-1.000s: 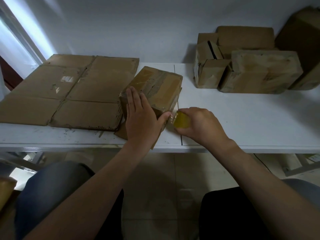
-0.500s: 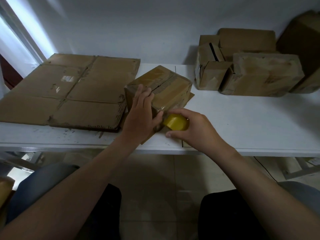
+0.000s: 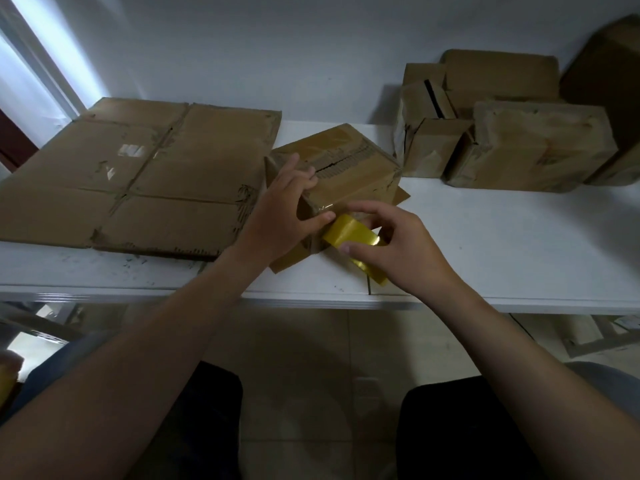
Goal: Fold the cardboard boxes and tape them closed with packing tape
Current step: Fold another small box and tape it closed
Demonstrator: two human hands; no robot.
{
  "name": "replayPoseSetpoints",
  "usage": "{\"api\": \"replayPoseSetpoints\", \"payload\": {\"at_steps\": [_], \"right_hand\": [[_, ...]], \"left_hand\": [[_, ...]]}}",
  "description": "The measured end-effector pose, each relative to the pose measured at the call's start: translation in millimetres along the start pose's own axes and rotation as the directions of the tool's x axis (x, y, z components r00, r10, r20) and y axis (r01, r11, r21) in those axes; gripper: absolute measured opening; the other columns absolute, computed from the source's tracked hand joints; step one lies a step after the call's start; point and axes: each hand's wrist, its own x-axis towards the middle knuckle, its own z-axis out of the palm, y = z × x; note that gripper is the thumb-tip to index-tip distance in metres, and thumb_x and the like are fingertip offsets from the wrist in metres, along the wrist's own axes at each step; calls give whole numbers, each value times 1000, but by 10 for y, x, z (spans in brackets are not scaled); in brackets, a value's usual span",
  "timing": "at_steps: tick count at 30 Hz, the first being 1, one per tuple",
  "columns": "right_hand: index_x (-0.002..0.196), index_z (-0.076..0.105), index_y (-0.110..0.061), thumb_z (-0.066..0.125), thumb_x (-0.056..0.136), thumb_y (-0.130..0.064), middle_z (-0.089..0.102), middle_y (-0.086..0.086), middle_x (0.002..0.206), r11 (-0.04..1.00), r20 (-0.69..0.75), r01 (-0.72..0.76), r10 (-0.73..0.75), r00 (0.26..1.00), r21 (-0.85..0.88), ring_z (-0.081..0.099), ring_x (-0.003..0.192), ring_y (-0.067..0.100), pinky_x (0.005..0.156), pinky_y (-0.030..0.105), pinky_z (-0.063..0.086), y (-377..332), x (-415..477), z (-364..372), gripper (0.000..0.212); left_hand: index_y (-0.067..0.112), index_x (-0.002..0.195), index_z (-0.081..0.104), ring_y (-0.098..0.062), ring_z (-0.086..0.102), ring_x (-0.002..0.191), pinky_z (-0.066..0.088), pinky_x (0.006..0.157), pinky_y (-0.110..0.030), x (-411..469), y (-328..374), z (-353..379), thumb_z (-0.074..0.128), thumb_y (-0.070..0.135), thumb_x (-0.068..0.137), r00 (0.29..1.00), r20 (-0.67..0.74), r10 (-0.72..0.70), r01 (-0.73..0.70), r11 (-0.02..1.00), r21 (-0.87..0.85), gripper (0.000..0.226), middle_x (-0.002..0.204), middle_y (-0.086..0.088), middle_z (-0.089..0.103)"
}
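On the table (image 3: 485,244) our box (image 3: 346,174) sits newly turned; left hand (image 3: 280,216) grips it, right hand (image 3: 398,247) clamps the tape roll (image 3: 349,233): sealing continues.

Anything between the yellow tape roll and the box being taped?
Nothing visible. The yellow packing tape roll in the right hand sits at the near corner of the small brown cardboard box; the left hand grips that corner beside it, not across it.

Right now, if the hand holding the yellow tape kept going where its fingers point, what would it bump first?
Probably the small box, at its near corner by the left hand. The right hand and tape roll look almost there.
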Motion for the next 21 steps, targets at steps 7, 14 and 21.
{"api": "replayPoseSetpoints", "payload": {"at_steps": [7, 14, 21], "right_hand": [[122, 67, -39, 84, 81, -25, 65, 4, 98, 988, 47, -74, 68, 997, 135, 64, 86, 11, 80, 39, 56, 3, 30, 158, 46], [125, 66, -37, 85, 81, -27, 65, 0, 94, 989, 42, -81, 77, 996, 120, 64, 90, 13, 83, 43, 57, 7, 32, 177, 49], [129, 64, -35, 80, 86, -27, 65, -5, 97, 995, 48, -69, 66, 997, 69, 63, 91, 10, 77, 28, 54, -27, -19, 124, 47]], "left_hand": [[11, 138, 60, -15, 16, 156, 21, 124, -40, 125, -175, -158, 86, 43, 74, 992, 124, -5, 27, 984, -179, 77, 156, 5, 43], [23, 151, 29, -25, 46, 135, 43, 107, -47, -147, 160, -375, 76, 65, 69, 828, 110, -550, 557, 830, -38, 104, 148, -6, 47], [11, 111, 60, -27, 77, 89, 61, 84, -37, -633, 747, -304, 59, 16, 103, 632, 515, -579, 739, 251, -625, 10, 99, -17, 77]]}}
